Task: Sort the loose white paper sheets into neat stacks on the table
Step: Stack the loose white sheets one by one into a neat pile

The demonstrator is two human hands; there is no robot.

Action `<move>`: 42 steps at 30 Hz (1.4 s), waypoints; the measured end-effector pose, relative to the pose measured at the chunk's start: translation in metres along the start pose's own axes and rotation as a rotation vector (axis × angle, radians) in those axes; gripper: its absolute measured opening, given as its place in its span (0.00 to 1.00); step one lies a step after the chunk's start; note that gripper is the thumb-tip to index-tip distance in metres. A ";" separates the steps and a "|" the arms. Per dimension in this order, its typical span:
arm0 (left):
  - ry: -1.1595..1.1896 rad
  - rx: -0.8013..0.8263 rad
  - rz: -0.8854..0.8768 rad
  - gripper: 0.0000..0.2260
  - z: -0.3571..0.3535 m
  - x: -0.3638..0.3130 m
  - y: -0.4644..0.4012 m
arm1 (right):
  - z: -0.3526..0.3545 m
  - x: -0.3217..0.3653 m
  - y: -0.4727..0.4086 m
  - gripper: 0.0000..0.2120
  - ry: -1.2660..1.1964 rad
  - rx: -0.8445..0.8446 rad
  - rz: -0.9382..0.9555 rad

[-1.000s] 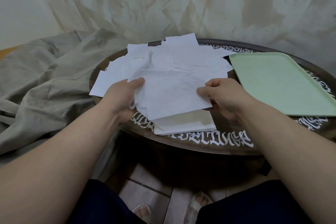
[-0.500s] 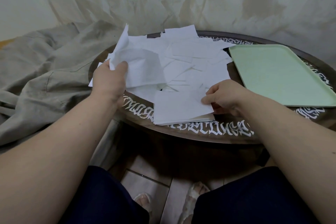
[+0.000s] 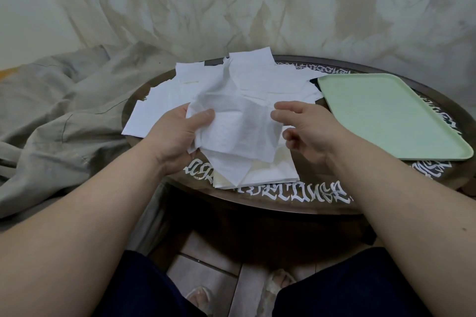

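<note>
Your left hand (image 3: 177,134) pinches crumpled sheet (image 3: 239,131) above neat stack (image 3: 268,172); right hand (image 3: 306,131) open, fingers relaxed, beside its edge. Risk: limp sheet lands skewed, disturbing stack.

white ornate lettering round the table (image 3: 296,203) rim, too stylised to read

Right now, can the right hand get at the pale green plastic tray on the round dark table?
Probably yes. The right hand is open and holds nothing, and the pale green plastic tray lies just to its right on the round dark table with nothing on it or between them. The left hand grips a crumpled white paper sheet.
</note>
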State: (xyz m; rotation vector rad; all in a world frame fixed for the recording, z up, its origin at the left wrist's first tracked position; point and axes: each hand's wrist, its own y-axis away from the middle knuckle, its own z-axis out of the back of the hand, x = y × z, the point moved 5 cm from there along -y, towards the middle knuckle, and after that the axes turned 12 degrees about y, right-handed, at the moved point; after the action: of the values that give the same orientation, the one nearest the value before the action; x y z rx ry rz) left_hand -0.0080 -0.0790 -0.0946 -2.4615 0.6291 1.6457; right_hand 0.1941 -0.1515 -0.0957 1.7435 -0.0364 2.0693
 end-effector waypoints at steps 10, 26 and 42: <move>-0.112 -0.368 -0.147 0.07 0.031 -0.008 -0.004 | 0.011 -0.005 0.000 0.02 0.299 0.024 0.135; 0.163 -0.117 -0.045 0.05 0.006 -0.011 -0.003 | 0.010 -0.007 -0.009 0.16 0.443 -0.105 0.148; 0.078 -0.106 0.072 0.10 0.001 0.007 -0.002 | -0.003 -0.004 0.002 0.01 0.236 0.114 0.162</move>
State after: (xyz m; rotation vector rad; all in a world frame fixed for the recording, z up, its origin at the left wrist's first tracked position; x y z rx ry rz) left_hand -0.0054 -0.0787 -0.1013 -2.6185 0.6646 1.6567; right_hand 0.1914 -0.1540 -0.0999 1.5932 0.0118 2.4266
